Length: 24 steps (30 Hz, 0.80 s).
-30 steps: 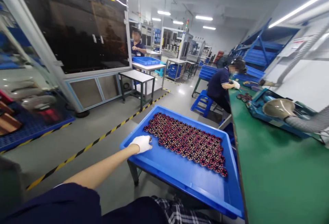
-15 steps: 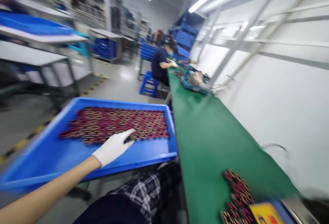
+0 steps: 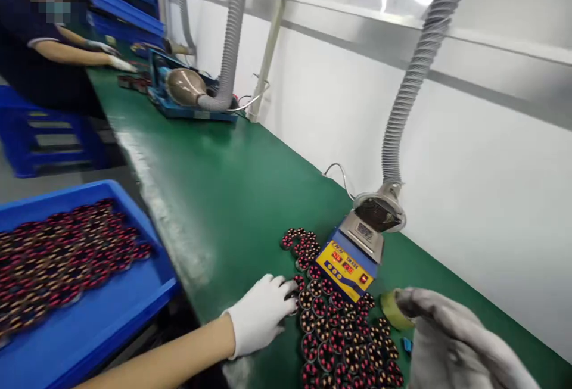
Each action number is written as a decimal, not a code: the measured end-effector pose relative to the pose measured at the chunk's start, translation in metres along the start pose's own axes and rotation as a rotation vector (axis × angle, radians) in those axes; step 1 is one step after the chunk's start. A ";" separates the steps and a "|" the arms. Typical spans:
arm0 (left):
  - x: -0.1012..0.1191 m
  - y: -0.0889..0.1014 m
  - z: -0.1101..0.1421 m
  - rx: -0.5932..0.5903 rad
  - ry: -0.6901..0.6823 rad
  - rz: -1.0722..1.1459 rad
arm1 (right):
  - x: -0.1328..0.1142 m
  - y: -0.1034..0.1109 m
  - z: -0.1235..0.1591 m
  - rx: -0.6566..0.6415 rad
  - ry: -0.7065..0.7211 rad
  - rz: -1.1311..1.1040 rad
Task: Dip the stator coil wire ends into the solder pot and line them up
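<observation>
The box [image 3: 346, 264], yellow-fronted with lit red digits, stands on the green bench [image 3: 218, 198], and the coils [image 3: 335, 350] lie in a packed patch directly in front of it, a smaller cluster running along its left side. The left hand [image 3: 259, 314], in a white glove, is in front of the box and to its left, fingers curled down at the near coils; whether they grip one I cannot tell. The right hand [image 3: 460, 341], in a greyish glove, is to the box's right with bent fingers, its tips overlapping the tape roll [image 3: 394, 310]; I cannot tell if they hold it. A blue scrap [image 3: 407, 345] lies just beside that glove. Right behind the box is a hood [image 3: 379, 211] on a grey hose [image 3: 411, 79]. Well to the box's left, past the bench edge, a blue tray [image 3: 111, 329] holds more coils [image 3: 67, 258]. Farther off behind the box, to its left, a co-worker [image 3: 22, 43] reaches over the bench.
</observation>
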State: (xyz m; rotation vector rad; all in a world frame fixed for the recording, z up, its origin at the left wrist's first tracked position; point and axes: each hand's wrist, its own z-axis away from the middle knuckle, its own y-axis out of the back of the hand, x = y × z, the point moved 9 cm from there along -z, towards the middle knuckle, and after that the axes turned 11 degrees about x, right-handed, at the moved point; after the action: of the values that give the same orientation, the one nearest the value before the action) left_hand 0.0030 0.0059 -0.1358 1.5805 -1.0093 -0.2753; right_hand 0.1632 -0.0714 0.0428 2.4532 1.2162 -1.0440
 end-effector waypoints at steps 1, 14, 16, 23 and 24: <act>-0.001 -0.003 -0.003 0.007 -0.008 -0.021 | 0.000 -0.004 0.000 0.018 -0.029 -0.023; 0.084 0.161 -0.061 1.022 -0.365 -0.040 | 0.091 -0.050 -0.004 -0.009 -0.522 -0.373; 0.095 0.165 -0.070 1.026 -0.348 0.066 | 0.091 -0.047 -0.003 0.036 -0.554 -0.455; 0.077 0.129 -0.107 0.688 -0.212 0.637 | 0.109 -0.021 -0.007 0.104 -0.567 -0.529; 0.074 0.129 -0.110 0.700 -0.213 0.681 | 0.109 -0.020 -0.010 0.116 -0.516 -0.508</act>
State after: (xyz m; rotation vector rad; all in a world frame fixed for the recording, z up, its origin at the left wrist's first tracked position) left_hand 0.0623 0.0353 0.0368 1.7084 -1.8767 0.4368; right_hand 0.1977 0.0122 -0.0214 1.7818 1.6441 -1.7786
